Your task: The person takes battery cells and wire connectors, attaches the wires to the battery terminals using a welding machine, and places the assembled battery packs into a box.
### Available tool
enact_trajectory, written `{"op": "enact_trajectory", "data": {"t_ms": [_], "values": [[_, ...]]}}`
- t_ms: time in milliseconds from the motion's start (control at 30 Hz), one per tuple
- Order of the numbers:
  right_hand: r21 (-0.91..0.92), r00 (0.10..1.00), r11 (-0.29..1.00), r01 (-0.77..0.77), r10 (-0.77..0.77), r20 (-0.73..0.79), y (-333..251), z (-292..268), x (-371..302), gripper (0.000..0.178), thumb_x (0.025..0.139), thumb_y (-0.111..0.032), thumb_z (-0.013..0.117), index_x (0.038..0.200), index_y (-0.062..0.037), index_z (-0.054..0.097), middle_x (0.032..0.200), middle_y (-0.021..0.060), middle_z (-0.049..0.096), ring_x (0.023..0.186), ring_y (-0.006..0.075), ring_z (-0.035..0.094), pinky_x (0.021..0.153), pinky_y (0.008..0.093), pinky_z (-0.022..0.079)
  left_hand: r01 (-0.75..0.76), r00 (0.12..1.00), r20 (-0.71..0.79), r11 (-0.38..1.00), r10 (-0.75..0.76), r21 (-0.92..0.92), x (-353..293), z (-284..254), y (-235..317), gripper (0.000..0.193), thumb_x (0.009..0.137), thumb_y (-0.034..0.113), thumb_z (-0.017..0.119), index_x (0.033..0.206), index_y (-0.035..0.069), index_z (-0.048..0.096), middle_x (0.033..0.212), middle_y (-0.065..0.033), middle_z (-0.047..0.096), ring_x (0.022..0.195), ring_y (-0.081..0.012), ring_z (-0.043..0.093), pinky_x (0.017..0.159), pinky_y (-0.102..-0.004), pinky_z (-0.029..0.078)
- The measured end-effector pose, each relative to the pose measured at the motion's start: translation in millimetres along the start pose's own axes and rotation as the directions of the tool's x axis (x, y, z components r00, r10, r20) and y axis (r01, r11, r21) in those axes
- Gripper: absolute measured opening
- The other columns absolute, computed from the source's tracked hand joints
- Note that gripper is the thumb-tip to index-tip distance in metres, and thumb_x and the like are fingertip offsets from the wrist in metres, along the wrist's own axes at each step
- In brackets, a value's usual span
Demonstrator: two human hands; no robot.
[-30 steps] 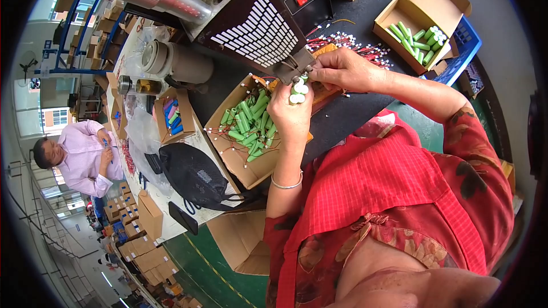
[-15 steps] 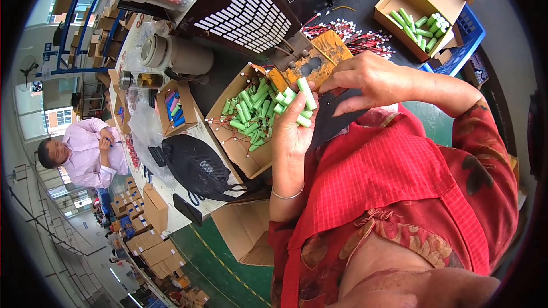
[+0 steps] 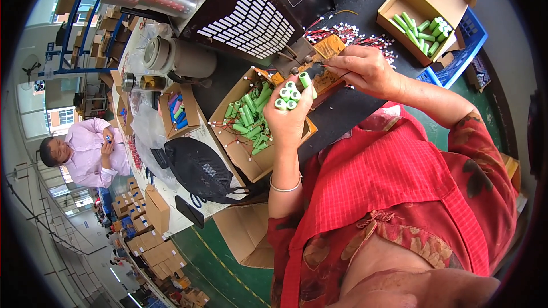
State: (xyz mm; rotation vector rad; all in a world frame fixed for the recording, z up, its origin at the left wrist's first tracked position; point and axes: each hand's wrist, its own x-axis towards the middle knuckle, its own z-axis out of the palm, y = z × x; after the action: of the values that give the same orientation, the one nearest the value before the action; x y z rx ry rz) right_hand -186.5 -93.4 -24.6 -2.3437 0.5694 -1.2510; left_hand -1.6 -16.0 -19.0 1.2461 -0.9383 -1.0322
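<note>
My left hand (image 3: 283,122) is closed round several green cylindrical battery cells (image 3: 288,98), their pale ends facing up. One more cell (image 3: 306,81) stands at its fingertips, beside the worn orange-yellow block (image 3: 329,47). My right hand (image 3: 371,74) pinches a thin wire lead (image 3: 346,73) over that block, its fingers close to the left hand's cell. Whether the lead touches the cell cannot be made out. Left of my left hand, a cardboard box (image 3: 261,166) contains green cells with wires (image 3: 251,115).
Behind the block stands a black machine with a slotted panel (image 3: 248,23). Red and black leads (image 3: 365,39) lie to its right, near an open box of green cells (image 3: 394,5) by a blue crate (image 3: 471,43). A black bag (image 3: 197,168) and a phone (image 3: 189,212) lie left. A person (image 3: 94,151) sits opposite.
My right hand has moved up to the block and now pinches a wire lead. The left hand has turned the cells so their ends face up, one held near the block.
</note>
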Motion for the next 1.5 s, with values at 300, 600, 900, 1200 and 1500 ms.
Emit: {"op": "enact_trajectory", "data": {"t_ms": [300, 600, 900, 1200, 1500], "values": [[0.057, 0.994, 0.992, -0.11, 0.109, 0.009, 1.6, 17.3, 6.4, 0.014, 0.076, -0.005, 0.06, 0.089, -0.001, 0.058, 0.069, 0.0119, 0.055, 0.065, 0.0285, 0.058, 0.056, 0.0354, 0.047, -0.461, 0.846, 0.09, 0.637, 0.525, 0.618, 20.5, 11.8, -9.1, 0.019, 0.067, 0.003, 0.071, 0.082, -0.002, 0.06, 0.07, -0.0099, 0.059, 0.061, -0.0197, 0.058, 0.055, -0.0305, 0.046], [0.019, 0.983, 0.985, -0.172, 0.17, 0.066, -2.7, 15.7, 7.9, 0.014, 0.077, -0.009, 0.059, 0.09, -0.0024, 0.06, 0.076, 0.0126, 0.059, 0.072, 0.0301, 0.059, 0.062, 0.0372, 0.049, -0.472, 0.82, 0.09, 0.579, 0.566, 0.665, 21.1, 13.5, -7.9, 0.017, 0.065, 0.003, 0.072, 0.072, -0.002, 0.058, 0.062, -0.0101, 0.056, 0.053, -0.0216, 0.056, 0.05, -0.0309, 0.044], [-0.253, 0.932, 0.902, -0.35, 0.362, 0.003, 60.3, -55.8, -16.5, 0.007, 0.076, -0.005, 0.057, 0.079, 0.0003, 0.061, 0.077, 0.0137, 0.06, 0.07, 0.0294, 0.06, 0.064, 0.0348, 0.049, -0.096, 0.912, -0.407, 0.945, -0.043, -0.314, 6.2, -59.1, 12.1, 0.028, 0.079, 0.002, 0.062, 0.106, -0.002, 0.053, 0.095, -0.0073, 0.058, 0.084, -0.0146, 0.056, 0.077, -0.0265, 0.047], [-0.435, 0.791, 0.799, -0.414, 0.553, 0.263, 75.2, -40.6, -40.9, 0.013, 0.073, -0.013, 0.06, 0.07, -0.0015, 0.058, 0.074, 0.0127, 0.055, 0.069, 0.0293, 0.056, 0.066, 0.0373, 0.046, 0.099, 0.916, -0.172, 0.619, -0.362, -0.779, -4.6, -82.5, 5.6, 0.033, 0.083, 0.003, 0.057, 0.114, -0.002, 0.046, 0.099, -0.0111, 0.057, 0.095, -0.0212, 0.055, 0.089, -0.0351, 0.048], [-0.184, 0.813, 0.811, -0.556, 0.576, 0.082, 67.7, -70.0, -17.0, 0.016, 0.079, -0.015, 0.058, 0.084, -0.0007, 0.061, 0.072, 0.0128, 0.063, 0.064, 0.0227, 0.062, 0.061, 0.0306, 0.049, 0.281, 0.93, -0.037, 0.774, -0.365, -0.568, -13.7, -33.5, 14.3, 0.019, 0.082, 0.004, 0.059, 0.101, 0.003, 0.054, 0.096, -0.0079, 0.059, 0.096, -0.0201, 0.057, 0.082, -0.0323, 0.05]]}}
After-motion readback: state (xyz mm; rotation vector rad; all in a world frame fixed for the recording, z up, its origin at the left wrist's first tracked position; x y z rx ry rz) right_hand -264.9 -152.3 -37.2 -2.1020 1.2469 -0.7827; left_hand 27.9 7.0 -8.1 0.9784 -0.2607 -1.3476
